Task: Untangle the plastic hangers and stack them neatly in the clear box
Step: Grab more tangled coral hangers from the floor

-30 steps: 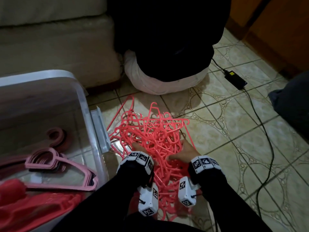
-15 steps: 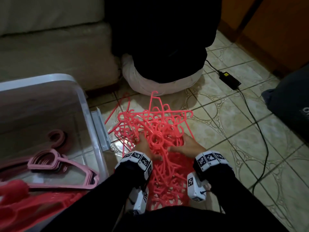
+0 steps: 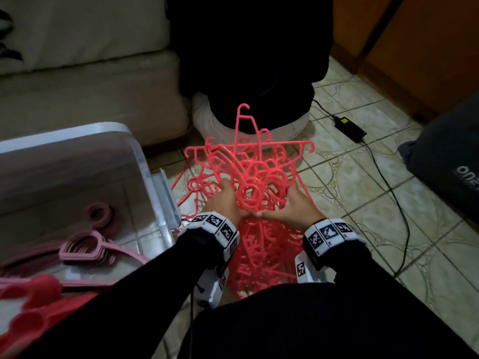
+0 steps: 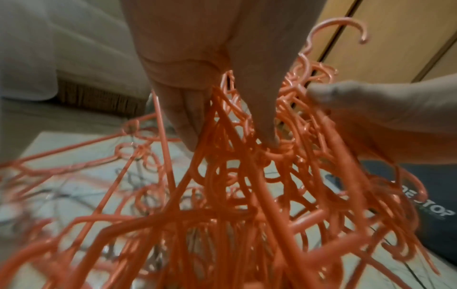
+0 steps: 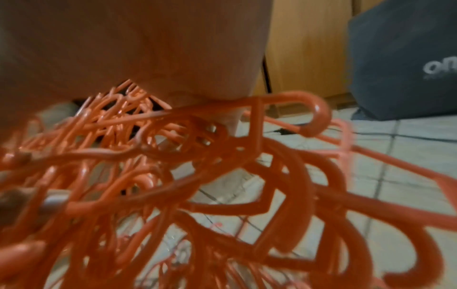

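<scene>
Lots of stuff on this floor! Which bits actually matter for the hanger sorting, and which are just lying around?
Part of the job:
- tangled coral hangers, gripped by the left hand and right hand
- clear box
- pink hangers already stacked inside it

Just lying about:
- sofa
- power adapter with its cable
- dark bag
- wooden cabinet

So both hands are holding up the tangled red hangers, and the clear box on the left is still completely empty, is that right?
Not quite. Both the left hand and the right hand do hold the tangled red hangers, and the clear box does sit on the left. But it isn't empty: the head view shows a stack of pink hangers already lying inside.
</scene>
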The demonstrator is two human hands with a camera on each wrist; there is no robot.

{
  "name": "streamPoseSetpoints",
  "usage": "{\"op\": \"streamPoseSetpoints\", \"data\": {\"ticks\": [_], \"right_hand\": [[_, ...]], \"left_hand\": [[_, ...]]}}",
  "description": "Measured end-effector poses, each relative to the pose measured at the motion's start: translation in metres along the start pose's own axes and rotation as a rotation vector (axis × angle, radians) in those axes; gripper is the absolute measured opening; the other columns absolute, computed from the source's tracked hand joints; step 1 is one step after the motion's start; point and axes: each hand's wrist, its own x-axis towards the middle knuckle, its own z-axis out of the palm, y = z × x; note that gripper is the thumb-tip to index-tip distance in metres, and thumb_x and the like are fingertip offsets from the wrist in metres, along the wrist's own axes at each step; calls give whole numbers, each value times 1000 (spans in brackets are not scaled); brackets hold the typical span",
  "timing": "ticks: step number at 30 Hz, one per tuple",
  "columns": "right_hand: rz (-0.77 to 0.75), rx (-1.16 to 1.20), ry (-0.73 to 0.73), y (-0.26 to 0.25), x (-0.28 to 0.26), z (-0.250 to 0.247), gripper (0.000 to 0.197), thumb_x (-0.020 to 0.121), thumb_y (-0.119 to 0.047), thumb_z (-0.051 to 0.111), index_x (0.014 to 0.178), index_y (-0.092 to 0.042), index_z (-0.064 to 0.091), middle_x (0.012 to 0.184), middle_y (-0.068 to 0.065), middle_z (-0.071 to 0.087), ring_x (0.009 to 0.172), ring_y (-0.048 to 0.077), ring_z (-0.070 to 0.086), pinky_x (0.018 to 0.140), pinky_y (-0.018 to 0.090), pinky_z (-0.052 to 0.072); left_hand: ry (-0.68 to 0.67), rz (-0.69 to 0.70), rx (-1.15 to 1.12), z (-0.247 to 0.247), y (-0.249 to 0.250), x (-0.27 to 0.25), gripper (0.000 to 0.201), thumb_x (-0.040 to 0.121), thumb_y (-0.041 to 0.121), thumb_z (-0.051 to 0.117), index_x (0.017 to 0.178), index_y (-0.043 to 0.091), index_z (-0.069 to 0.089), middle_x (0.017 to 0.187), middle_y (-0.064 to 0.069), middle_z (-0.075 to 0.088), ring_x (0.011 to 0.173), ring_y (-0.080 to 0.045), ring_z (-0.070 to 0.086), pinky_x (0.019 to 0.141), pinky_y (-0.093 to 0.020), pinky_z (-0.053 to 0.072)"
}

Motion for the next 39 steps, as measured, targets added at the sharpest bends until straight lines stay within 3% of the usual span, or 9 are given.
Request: {"op": "streamPoseSetpoints", "data": {"ticks": [4,10,13,16,20,23,26,34,39], "right_hand": [[-95,-75,109,-15,-4,-16,82,64,-39,83,129,-15,40,100,-22,55,96,2,55,75,7,40],[-231,-19,115,-50,-18,-58,68,70,-30,79,127,-22,42,111,-13,63,103,3,60,95,33,47],[-268,-21,101,-78,-27,-89,70,73,-29,78,131,-21,39,115,-11,61,103,0,59,91,24,46],[-343,-53,123,-114,-37,-117,64,75,-27,77,128,-32,42,115,-13,59,101,-8,57,83,11,40],[-420,-82,186,-162,-52,-140,62,76,-27,76,126,-25,39,111,-18,56,95,-13,56,80,5,42],[-470,-108,245,-198,-60,-143,66,72,-37,78,125,-20,43,117,-8,58,103,4,58,88,22,47],[-536,-79,248,-235,-64,-131,79,69,-42,78,134,-19,39,128,-4,55,115,11,54,103,38,42],[-720,34,139,-332,-71,-41,77,69,-40,77,134,-18,40,122,-6,60,112,8,57,100,32,45],[-754,112,-14,-370,-77,34,66,68,-34,79,122,-15,47,109,-1,64,98,13,63,89,38,52]], "left_hand": [[57,97,-32,-20,14,-5,86,70,44,79,127,10,25,89,-8,68,80,-28,68,58,-31,46],[116,268,-57,-65,46,-15,86,73,54,73,130,13,24,94,-5,69,84,-27,68,72,-42,55],[208,341,-12,-99,67,-23,82,71,57,72,125,12,29,77,5,58,76,-24,65,62,-35,50],[248,394,12,-140,86,-28,81,70,57,72,122,9,32,84,-2,62,76,-25,64,65,-41,54],[339,442,35,-188,99,-40,80,71,56,73,122,10,31,75,1,59,66,-18,61,59,-40,53],[416,441,44,-223,98,-52,83,68,62,73,121,11,33,76,1,58,64,-18,59,53,-35,48],[476,434,51,-262,83,-68,87,65,65,72,121,9,34,76,2,57,61,-14,53,48,-31,36],[575,331,127,-350,-8,-135,87,65,60,72,125,12,33,110,-11,67,97,-29,65,74,-39,52],[581,192,112,-371,-74,-177,82,51,72,64,107,22,33,88,7,66,69,-7,63,58,-29,52]]}}
